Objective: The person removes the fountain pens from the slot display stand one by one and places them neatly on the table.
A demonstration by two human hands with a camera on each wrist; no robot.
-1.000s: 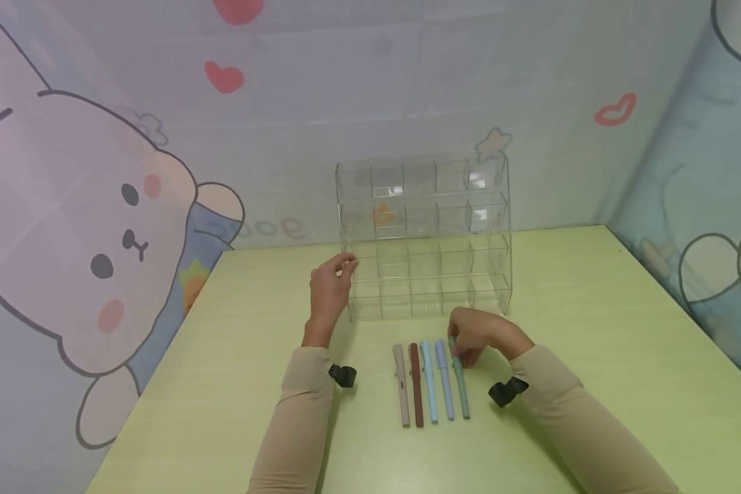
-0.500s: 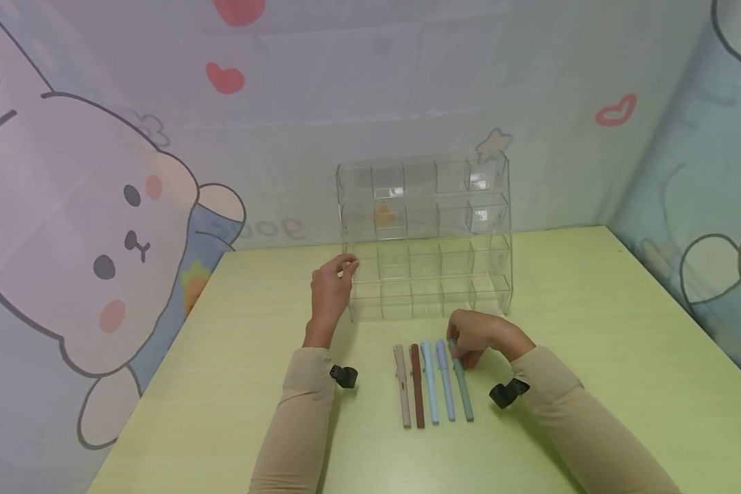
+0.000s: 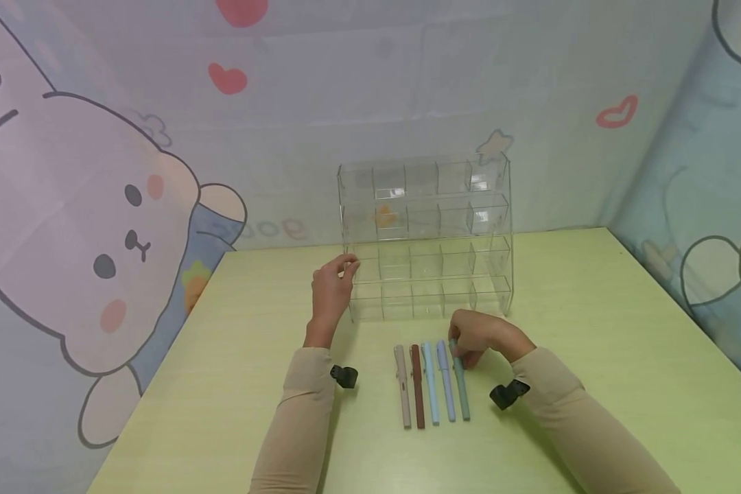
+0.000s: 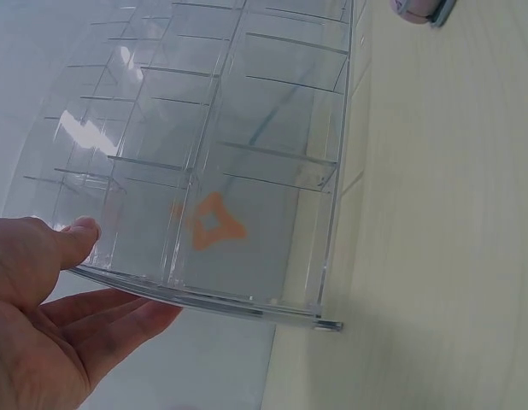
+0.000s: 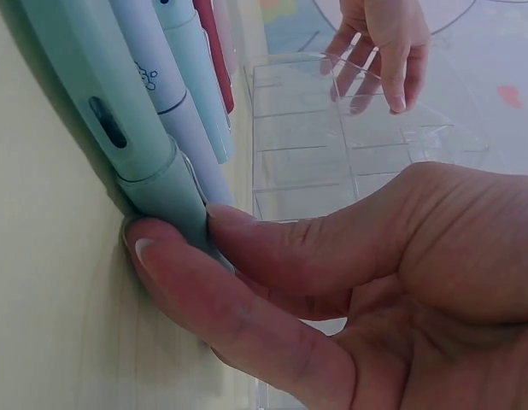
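Observation:
A clear acrylic display rack [image 3: 429, 293], tiered and divided into compartments, stands on the table. My left hand [image 3: 331, 291] holds its left side; in the left wrist view the thumb is on the front and the fingers go behind the side panel. My right hand [image 3: 481, 333] pinches the capped end of a green pen [image 3: 463, 394] between thumb and fingers, and the pen lies at the right end of a row. To its left lie a lavender pen [image 3: 447, 384], a light blue pen [image 3: 431, 387], a dark red-brown pen [image 3: 417, 391] and a taupe pen [image 3: 403, 391].
A pale yellow-green table [image 3: 222, 384] carries everything. Behind it hangs a printed cloth [image 3: 296, 103] with a cartoon rabbit and hearts, close to the rack's back. Another cloth wall [image 3: 704, 171] borders the right side.
The green pen's lower end swung slightly right, then back left beside the lavender pen, with my right hand still on it. My left hand has stayed on the rack.

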